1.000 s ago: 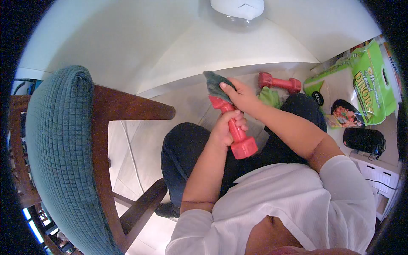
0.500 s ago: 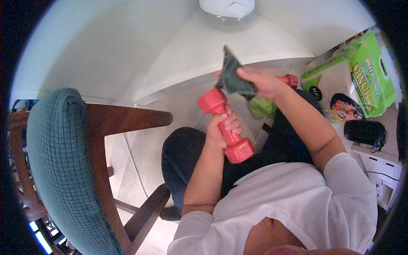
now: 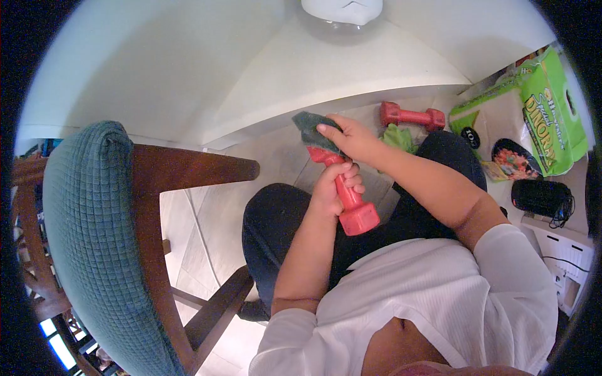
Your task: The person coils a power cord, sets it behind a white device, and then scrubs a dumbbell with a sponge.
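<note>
My left hand (image 3: 337, 187) is wrapped round the handle of a red dumbbell (image 3: 359, 217), which stands tilted above my lap. A dark green cloth (image 3: 311, 130) lies over the dumbbell's upper end and covers most of it. Pressing that cloth against the head is my right hand (image 3: 351, 139), with the thumb on top and the other fingers hidden. Beyond my right forearm, a second red dumbbell (image 3: 412, 116) rests on the floor beside a crumpled light green item (image 3: 399, 138).
On my left stands a wooden chair with a green padded cover (image 3: 94, 238). A green rice bag (image 3: 527, 119) and a black speaker-like device (image 3: 542, 199) are at the right, above a white unit (image 3: 564, 257). A pale panel (image 3: 251, 81) rises in front.
My right hand has brought the cloth down and left onto the dumbbell's upper head, where it was held up in the air before. The second dumbbell now shows fully.
</note>
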The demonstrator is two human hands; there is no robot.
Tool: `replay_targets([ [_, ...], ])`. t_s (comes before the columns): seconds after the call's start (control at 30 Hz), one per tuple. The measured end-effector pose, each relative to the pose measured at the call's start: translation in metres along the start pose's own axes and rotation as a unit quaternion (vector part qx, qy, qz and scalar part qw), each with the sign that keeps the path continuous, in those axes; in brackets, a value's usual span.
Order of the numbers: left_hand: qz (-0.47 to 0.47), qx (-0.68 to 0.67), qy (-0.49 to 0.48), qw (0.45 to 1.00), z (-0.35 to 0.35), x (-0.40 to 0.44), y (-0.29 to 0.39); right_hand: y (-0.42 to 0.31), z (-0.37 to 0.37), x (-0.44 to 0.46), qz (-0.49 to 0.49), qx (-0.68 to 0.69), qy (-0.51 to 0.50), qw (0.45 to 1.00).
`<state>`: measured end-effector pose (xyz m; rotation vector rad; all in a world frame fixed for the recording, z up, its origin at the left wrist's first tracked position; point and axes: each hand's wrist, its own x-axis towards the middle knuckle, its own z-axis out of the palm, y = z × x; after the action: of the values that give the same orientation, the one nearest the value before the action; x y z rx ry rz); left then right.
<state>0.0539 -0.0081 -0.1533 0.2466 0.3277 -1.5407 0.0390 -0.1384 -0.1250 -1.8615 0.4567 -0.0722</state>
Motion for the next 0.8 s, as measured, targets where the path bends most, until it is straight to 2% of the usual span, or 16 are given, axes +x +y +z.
replay_targets([
  [0.03, 0.007, 0.006, 0.004, 1.000, 0.000, 0.001, 0.000, 0.010, 0.004, 0.005, -0.006, 0.024, 0.018, 1.000],
  [0.13, 0.056, 0.069, 0.040, 0.995, 0.001, 0.004, -0.004, 0.013, -0.001, 0.016, 0.094, 0.192, 0.039, 0.976],
  [0.17, 0.076, 0.097, 0.054, 0.991, 0.001, 0.005, -0.005, 0.011, -0.007, 0.013, 0.112, 0.384, 0.006, 0.916],
  [0.27, 0.092, 0.178, 0.083, 0.976, -0.003, 0.007, -0.008, 0.009, -0.041, 0.015, 0.113, 0.435, -0.033, 0.893],
  [0.3, 0.084, 0.169, 0.083, 0.979, -0.005, 0.007, -0.009, 0.001, -0.052, 0.010, 0.099, 0.430, -0.073, 0.894],
  [0.43, 0.063, 0.139, 0.087, 0.984, -0.010, 0.009, -0.008, -0.001, -0.071, -0.001, 0.053, 0.339, -0.178, 0.922],
  [0.47, 0.059, 0.134, 0.090, 0.985, -0.012, 0.009, -0.008, -0.004, -0.071, -0.004, 0.028, 0.229, -0.205, 0.951],
  [0.53, 0.062, 0.117, 0.118, 0.984, -0.002, 0.008, -0.008, -0.011, -0.064, -0.011, -0.024, 0.003, -0.251, 0.968],
  [0.57, 0.063, 0.109, 0.133, 0.983, 0.001, 0.009, -0.008, -0.014, -0.055, -0.016, -0.124, -0.114, -0.227, 0.959],
  [0.67, 0.071, 0.158, 0.148, 0.974, -0.012, 0.012, -0.007, 0.009, -0.026, -0.017, -0.182, -0.142, -0.107, 0.967],
  [0.8, 0.086, 0.207, 0.180, 0.958, -0.005, 0.007, -0.002, 0.019, -0.013, -0.023, -0.176, -0.141, -0.043, 0.973],
])
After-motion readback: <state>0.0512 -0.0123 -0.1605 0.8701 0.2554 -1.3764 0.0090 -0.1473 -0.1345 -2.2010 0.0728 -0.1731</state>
